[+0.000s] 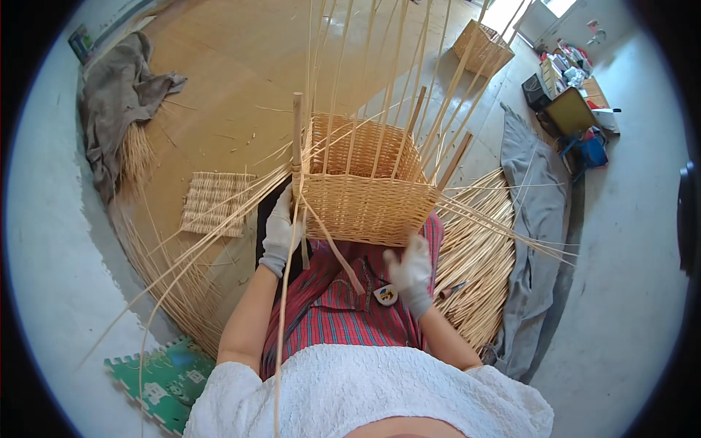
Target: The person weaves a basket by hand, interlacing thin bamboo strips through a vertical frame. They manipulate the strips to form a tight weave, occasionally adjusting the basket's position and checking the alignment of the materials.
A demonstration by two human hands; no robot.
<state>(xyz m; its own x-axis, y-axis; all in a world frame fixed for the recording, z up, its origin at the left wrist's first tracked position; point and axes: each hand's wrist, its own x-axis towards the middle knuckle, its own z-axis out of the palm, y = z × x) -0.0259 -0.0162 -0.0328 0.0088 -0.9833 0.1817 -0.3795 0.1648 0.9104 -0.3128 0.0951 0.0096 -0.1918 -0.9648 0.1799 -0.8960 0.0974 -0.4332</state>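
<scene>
A half-woven wicker basket [369, 208] rests over my lap, its open top facing up and away. Thin upright stakes [350, 139] rise from its walls, and thicker wooden posts [297, 135] stand at the corners. In a white work glove, my left hand [279, 230] grips the basket's near left corner; part of its fingers is hidden behind the wall. Loose wicker strands [241, 212] fan out to the left of that corner. My right hand [412, 271], gloved too, is blurred just below the basket's lower right edge, and its fingers cannot be made out clearly.
A large bundle of wicker rods [478, 255] lies to my right beside a grey cloth [529, 219]. On the left are a flat woven panel [217, 204], more loose rods [175, 285] and a green foam mat [164, 383]. Another basket [483, 50] stands far off.
</scene>
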